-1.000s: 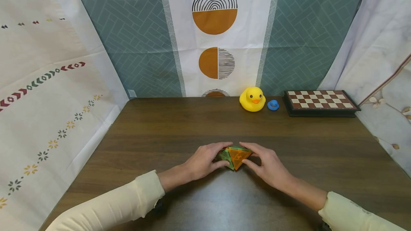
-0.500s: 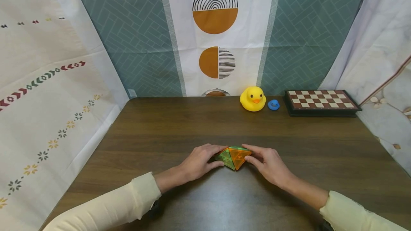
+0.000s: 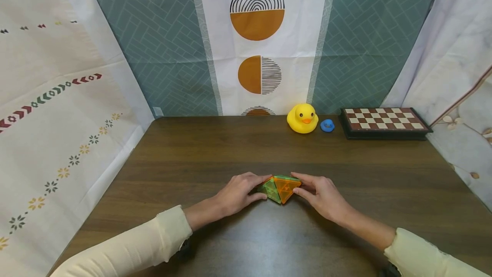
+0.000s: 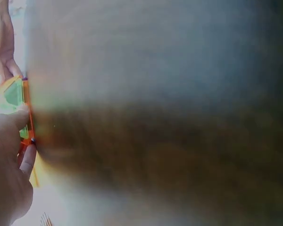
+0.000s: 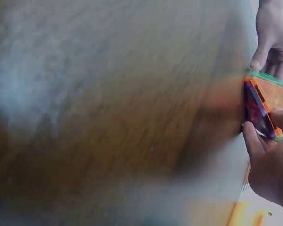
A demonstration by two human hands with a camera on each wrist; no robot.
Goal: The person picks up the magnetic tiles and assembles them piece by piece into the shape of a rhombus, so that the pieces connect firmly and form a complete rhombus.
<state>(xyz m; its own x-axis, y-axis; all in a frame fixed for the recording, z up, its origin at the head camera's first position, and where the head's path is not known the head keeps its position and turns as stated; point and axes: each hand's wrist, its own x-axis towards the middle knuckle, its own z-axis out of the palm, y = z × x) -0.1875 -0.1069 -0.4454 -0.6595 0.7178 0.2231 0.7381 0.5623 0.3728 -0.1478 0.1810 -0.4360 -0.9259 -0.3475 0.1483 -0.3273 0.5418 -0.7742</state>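
Observation:
Translucent triangular magnetic tiles are joined into a small faceted solid on the table, between both hands. In the head view its front shows an orange tile [image 3: 286, 189] and a green tile [image 3: 270, 190]; a purple tile [image 5: 255, 112] is visible in the right wrist view. My left hand [image 3: 239, 192] holds the solid's left side, thumb in front and fingers behind. On the right side, my right hand [image 3: 322, 195] has its thumb at the orange tile's edge and fingers along the back. The underside is hidden.
Toward the back of the brown table [image 3: 192, 148] sit a yellow rubber duck [image 3: 303, 119], a small blue duck [image 3: 327, 125] and a folded chessboard box [image 3: 385, 123]. Patterned cloths [image 3: 349, 54] hang behind and at both sides.
My left hand has drawn slightly left, its thumb sliding off most of the green face. The right hand has shifted a little to the right. The tile solid stays in place.

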